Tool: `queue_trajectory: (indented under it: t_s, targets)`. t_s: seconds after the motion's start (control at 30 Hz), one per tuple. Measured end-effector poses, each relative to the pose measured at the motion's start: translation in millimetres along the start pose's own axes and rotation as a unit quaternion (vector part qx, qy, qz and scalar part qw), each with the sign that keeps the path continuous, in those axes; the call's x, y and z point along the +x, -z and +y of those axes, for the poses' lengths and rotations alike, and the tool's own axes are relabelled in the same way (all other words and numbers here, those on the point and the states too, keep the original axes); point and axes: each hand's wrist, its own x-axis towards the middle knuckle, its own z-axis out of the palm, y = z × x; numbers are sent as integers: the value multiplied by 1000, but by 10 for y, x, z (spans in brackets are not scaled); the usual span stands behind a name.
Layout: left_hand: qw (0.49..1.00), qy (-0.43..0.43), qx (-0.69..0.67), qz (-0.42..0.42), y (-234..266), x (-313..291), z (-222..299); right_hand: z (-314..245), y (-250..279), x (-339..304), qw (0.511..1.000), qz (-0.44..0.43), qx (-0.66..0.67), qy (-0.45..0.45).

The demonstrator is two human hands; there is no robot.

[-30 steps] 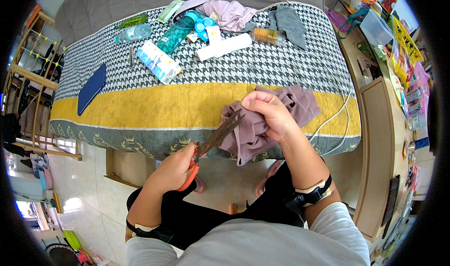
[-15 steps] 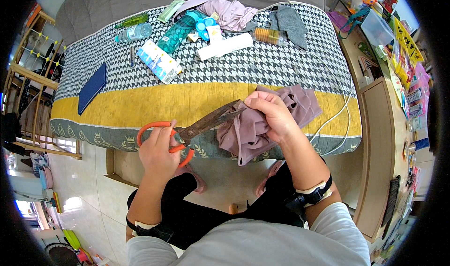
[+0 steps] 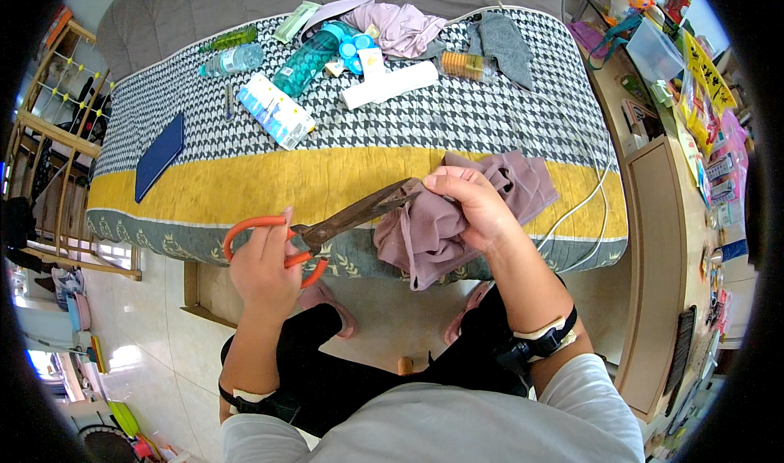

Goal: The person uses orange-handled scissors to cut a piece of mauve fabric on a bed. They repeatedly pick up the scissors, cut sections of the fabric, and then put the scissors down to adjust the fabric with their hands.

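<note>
My left hand (image 3: 265, 269) is closed round the orange handles of a pair of scissors (image 3: 335, 224) with dark, worn blades. The blades point to the right, and their tips meet a dusty-mauve cloth (image 3: 425, 234) close to my right fingertips. My right hand (image 3: 474, 206) pinches the cloth's upper edge between thumb and fingers. Bunched up, the cloth lies on the near part of the bed, and one fold hangs over its front edge. Exactly how much fabric is between the blades I cannot tell.
On the houndstooth bedspread (image 3: 400, 124) lie a blue notebook (image 3: 160, 158), a white-and-blue packet (image 3: 275, 112), a teal bottle (image 3: 306, 63), a clear bottle (image 3: 231, 60), a white roll (image 3: 390, 85) and a grey cloth (image 3: 504, 48). A white cable (image 3: 578, 206) runs down the right side, near a cluttered cabinet (image 3: 655, 275).
My left hand and the scissors have shifted slightly to the left, and the blades look closer together. My right hand keeps its pinch on the cloth, almost unmoved.
</note>
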Motion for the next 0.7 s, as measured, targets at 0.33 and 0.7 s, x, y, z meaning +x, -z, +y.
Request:
queue_trajectory:
  t_s: [0.33, 0.7]
  targets:
    - [999, -31, 32, 5, 65, 33, -13, 3, -41, -2, 999, 27, -31, 4]
    - [996, -76, 54, -12, 148, 54, -103, 49, -75, -15, 995, 43, -86, 27]
